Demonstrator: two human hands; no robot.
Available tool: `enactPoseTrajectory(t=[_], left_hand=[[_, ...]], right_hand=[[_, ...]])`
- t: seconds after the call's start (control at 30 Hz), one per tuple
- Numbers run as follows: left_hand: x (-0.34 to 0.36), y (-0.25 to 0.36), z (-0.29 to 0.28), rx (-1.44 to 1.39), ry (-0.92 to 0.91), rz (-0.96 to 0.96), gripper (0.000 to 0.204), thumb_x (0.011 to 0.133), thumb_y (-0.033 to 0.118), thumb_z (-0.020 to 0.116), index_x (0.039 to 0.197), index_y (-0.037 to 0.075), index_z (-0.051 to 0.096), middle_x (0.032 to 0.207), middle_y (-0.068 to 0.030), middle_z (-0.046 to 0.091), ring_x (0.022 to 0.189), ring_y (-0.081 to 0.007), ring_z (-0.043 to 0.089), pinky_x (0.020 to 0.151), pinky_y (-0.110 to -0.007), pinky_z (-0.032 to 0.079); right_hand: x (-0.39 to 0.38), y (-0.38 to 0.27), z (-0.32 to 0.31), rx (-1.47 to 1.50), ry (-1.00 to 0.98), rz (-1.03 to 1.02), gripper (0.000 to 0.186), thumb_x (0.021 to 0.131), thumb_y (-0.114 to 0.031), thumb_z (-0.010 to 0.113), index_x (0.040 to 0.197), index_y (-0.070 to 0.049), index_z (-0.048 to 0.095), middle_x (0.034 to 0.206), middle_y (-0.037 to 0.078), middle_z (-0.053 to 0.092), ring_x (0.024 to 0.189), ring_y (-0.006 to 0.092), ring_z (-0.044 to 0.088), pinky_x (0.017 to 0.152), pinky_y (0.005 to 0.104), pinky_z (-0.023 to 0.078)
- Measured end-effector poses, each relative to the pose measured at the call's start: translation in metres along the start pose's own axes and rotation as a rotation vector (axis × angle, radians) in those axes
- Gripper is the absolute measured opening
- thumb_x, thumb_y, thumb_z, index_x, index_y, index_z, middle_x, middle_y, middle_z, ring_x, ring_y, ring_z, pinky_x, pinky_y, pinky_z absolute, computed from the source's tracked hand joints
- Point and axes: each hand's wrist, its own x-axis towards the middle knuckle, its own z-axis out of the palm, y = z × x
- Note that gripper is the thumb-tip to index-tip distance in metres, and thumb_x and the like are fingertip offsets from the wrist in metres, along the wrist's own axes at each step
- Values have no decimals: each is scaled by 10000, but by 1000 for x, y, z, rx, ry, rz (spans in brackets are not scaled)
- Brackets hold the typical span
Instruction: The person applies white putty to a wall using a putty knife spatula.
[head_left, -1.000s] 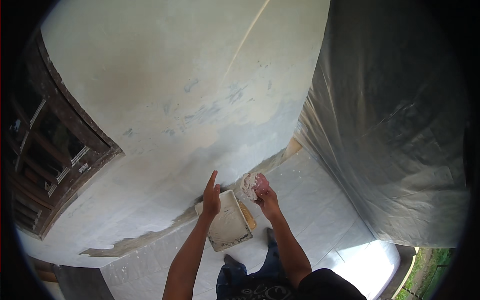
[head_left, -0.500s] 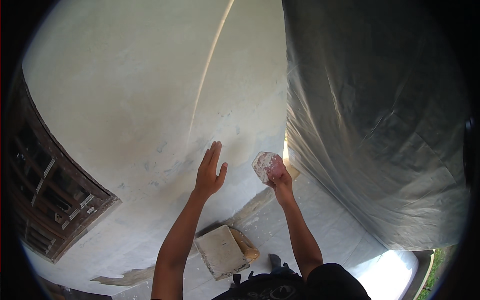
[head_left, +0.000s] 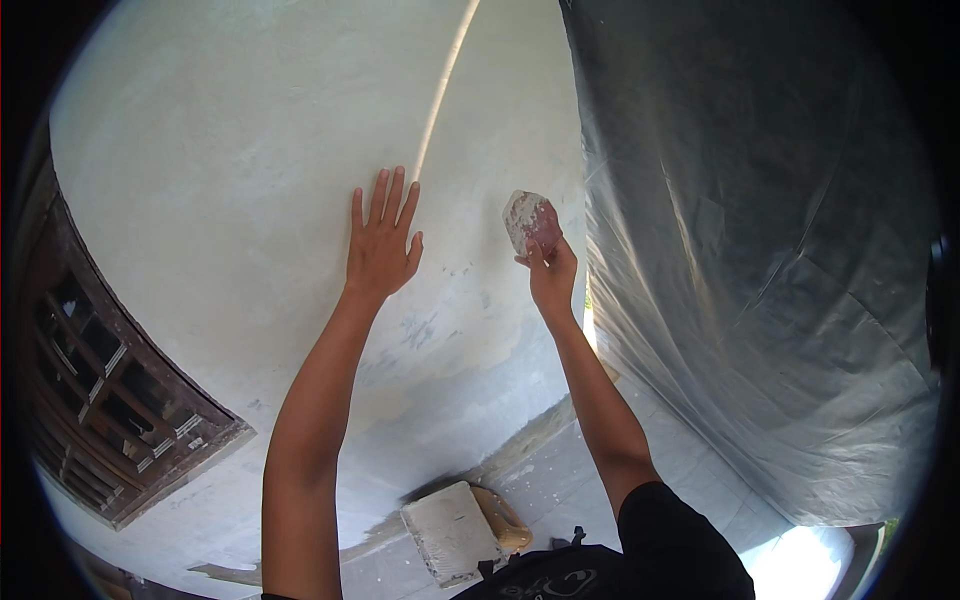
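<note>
My left hand is open with its fingers spread, lying against or very close to the pale plastered wall. To its right, my right hand grips a flat reddish scraper by its lower edge. Whitish paste is smeared over the left side of the scraper. Whether the scraper touches the wall I cannot tell. Between and below my hands the wall carries grey, patchy marks.
A dark wooden window frame is at the left. Grey plastic sheeting hangs at the right. Below, a paste-stained square board rests beside a tan plastic object on the tiled floor. A bright streak crosses the upper wall.
Both hands have moved higher up the wall, the left also slightly leftward. The left fingers have spread apart. The scraper has risen with my right hand.
</note>
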Motion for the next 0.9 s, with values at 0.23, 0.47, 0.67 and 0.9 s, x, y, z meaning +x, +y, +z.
enactPoseTrajectory(t=[0.23, 0.47, 0.67, 0.9], left_hand=[[18, -4, 2, 55, -67, 12, 707, 967, 357, 475, 1591, 137, 225, 1670, -108, 130, 1542, -286, 114, 1221, -555, 109], [28, -4, 10, 122, -88, -6, 721, 968, 397, 491, 1595, 178, 211, 1669, -102, 129, 1542, -273, 107, 1224, -553, 91], [28, -4, 13, 147, -130, -23, 719, 964, 406, 501, 1587, 169, 232, 1667, -103, 138, 1539, -271, 116, 1223, -559, 78], [27, -5, 18, 137, -111, -26, 720, 947, 398, 531, 1575, 162, 268, 1664, -105, 152, 1539, -271, 119, 1222, -562, 82]], right_hand=[[52, -5, 40, -499, 52, -454, 342, 902, 61, 577, 1233, 16, 649, 944, 137, 575, 777, 228, 582, 679, 344, 515], [74, 13, 47, -850, 82, -714, 531, 820, 93, 620, 1326, -68, 618, 1018, 109, 528, 932, 285, 532, 752, 376, 514], [85, 32, 56, -951, 26, -774, 557, 750, 71, 687, 1291, -40, 617, 1037, 114, 545, 938, 298, 538, 723, 390, 554], [76, 41, 64, -854, -55, -753, 537, 740, 68, 694, 1263, -31, 631, 954, 92, 558, 861, 297, 543, 698, 391, 524]])
